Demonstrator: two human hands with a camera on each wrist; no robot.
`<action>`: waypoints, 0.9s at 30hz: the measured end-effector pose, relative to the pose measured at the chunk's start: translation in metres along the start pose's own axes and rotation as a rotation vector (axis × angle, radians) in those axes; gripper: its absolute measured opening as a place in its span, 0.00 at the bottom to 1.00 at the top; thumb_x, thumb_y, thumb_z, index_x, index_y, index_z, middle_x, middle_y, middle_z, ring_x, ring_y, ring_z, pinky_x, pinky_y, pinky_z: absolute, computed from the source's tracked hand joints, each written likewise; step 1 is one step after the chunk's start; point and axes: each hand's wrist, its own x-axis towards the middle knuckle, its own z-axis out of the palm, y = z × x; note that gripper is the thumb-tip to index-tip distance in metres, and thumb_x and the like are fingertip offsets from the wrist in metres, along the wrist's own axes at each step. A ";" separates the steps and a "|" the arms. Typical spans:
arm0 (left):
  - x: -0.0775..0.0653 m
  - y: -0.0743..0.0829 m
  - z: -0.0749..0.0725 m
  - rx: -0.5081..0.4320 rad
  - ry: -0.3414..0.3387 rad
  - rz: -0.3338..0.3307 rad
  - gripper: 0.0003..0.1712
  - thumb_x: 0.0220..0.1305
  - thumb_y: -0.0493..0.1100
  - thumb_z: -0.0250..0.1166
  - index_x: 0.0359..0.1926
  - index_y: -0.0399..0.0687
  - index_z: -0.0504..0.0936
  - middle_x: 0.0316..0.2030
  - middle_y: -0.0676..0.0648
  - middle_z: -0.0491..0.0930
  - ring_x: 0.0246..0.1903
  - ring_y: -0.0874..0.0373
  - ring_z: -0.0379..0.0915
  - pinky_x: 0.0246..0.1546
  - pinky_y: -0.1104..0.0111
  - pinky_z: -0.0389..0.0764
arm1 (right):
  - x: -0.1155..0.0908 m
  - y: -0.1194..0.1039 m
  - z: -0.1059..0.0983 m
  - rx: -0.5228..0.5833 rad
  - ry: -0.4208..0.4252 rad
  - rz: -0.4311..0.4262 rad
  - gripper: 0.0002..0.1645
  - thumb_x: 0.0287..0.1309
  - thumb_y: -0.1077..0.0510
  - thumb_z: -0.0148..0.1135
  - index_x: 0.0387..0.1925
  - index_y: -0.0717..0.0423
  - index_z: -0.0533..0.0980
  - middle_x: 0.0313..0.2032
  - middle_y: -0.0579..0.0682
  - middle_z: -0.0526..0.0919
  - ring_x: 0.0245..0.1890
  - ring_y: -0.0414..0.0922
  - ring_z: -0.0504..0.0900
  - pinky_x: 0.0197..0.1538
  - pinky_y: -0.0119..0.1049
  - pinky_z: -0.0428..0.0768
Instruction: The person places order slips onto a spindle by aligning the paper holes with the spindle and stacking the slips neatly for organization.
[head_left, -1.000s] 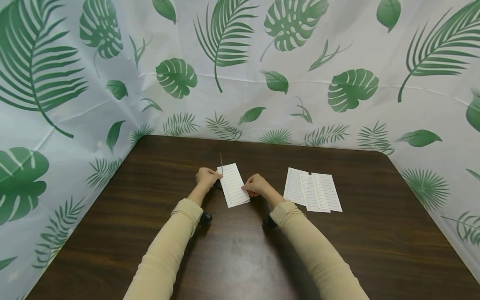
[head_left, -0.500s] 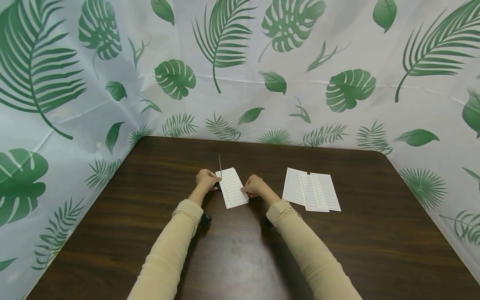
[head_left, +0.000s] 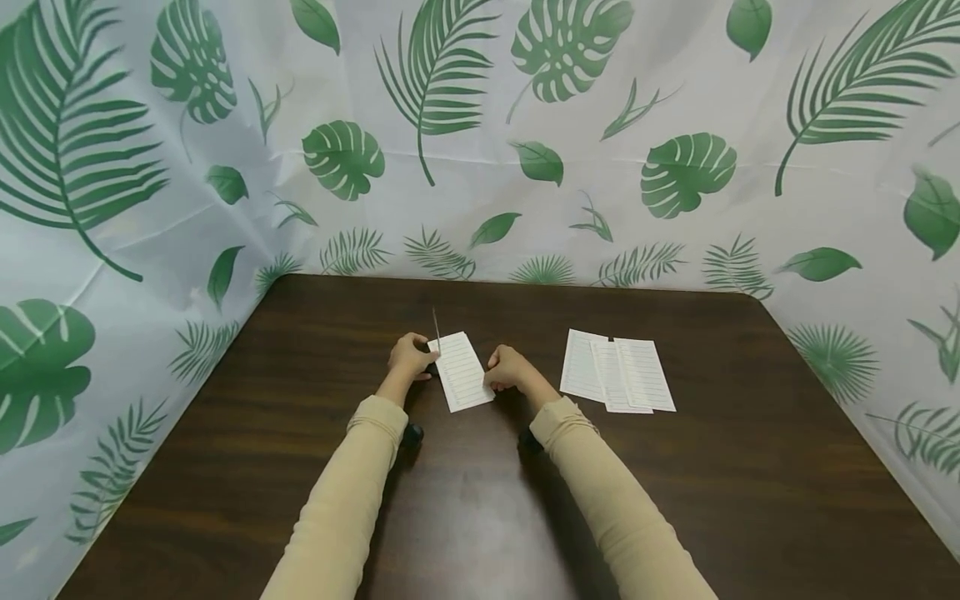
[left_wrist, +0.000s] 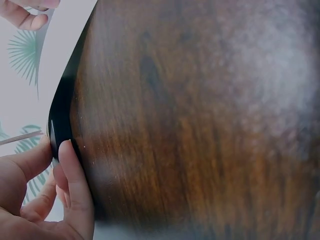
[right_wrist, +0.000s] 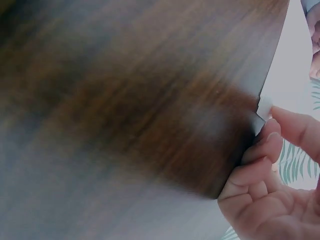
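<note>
A stack of white ruled paper slips [head_left: 465,379] is pierced near its upper left by the upright metal rod of a bill spike [head_left: 436,327]. In the left wrist view, the spike's black base [left_wrist: 61,127] shows along the slips' underside. My left hand [head_left: 408,357] pinches the base at the paper's edge, thumb on the paper side and a finger on the table side. At the lower right edge of the slips my right hand [head_left: 510,369] pinches the paper. The right wrist view has the thumb at a slip corner [right_wrist: 265,107], other fingers curled beneath.
Three overlapping ruled slips [head_left: 618,371] lie fanned out to the right of my right hand. Everything rests on a dark wooden table [head_left: 720,492]. A leaf-patterned white sheet [head_left: 465,192] hangs behind the far edge and along the left side.
The lower slip's corner, which stuck out at the bottom right, shows less now. Both hands keep their places, with the right hand's fingers slightly rearranged. The head view has turned a little right.
</note>
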 end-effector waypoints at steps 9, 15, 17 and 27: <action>0.002 0.006 0.007 0.025 -0.003 -0.023 0.20 0.61 0.39 0.65 0.53 0.39 0.75 0.55 0.34 0.71 0.19 0.60 0.68 0.17 0.77 0.80 | 0.044 0.055 -0.018 0.077 -0.176 0.013 0.17 0.55 0.49 0.65 0.37 0.57 0.71 0.21 0.52 0.82 0.20 0.44 0.80 0.23 0.35 0.80; -0.002 -0.004 0.008 0.010 0.017 -0.081 0.17 0.59 0.37 0.66 0.49 0.40 0.75 0.52 0.35 0.71 0.29 0.52 0.73 0.18 0.75 0.81 | -0.039 0.000 -0.045 0.071 -0.182 0.024 0.21 0.62 0.51 0.58 0.48 0.62 0.68 0.27 0.54 0.80 0.24 0.43 0.78 0.31 0.37 0.81; -0.004 -0.009 0.008 0.016 0.010 -0.062 0.17 0.60 0.37 0.65 0.49 0.39 0.75 0.52 0.34 0.71 0.32 0.49 0.75 0.18 0.74 0.81 | -0.062 -0.012 -0.057 0.039 -0.163 0.006 0.21 0.64 0.53 0.56 0.49 0.65 0.68 0.27 0.54 0.80 0.24 0.43 0.78 0.33 0.38 0.82; -0.017 -0.025 0.006 0.072 -0.007 0.028 0.16 0.61 0.38 0.64 0.47 0.36 0.73 0.52 0.33 0.70 0.39 0.43 0.74 0.18 0.72 0.82 | -0.117 0.011 -0.134 -0.105 -0.001 -0.078 0.18 0.65 0.58 0.53 0.48 0.71 0.68 0.31 0.59 0.81 0.26 0.43 0.79 0.32 0.37 0.80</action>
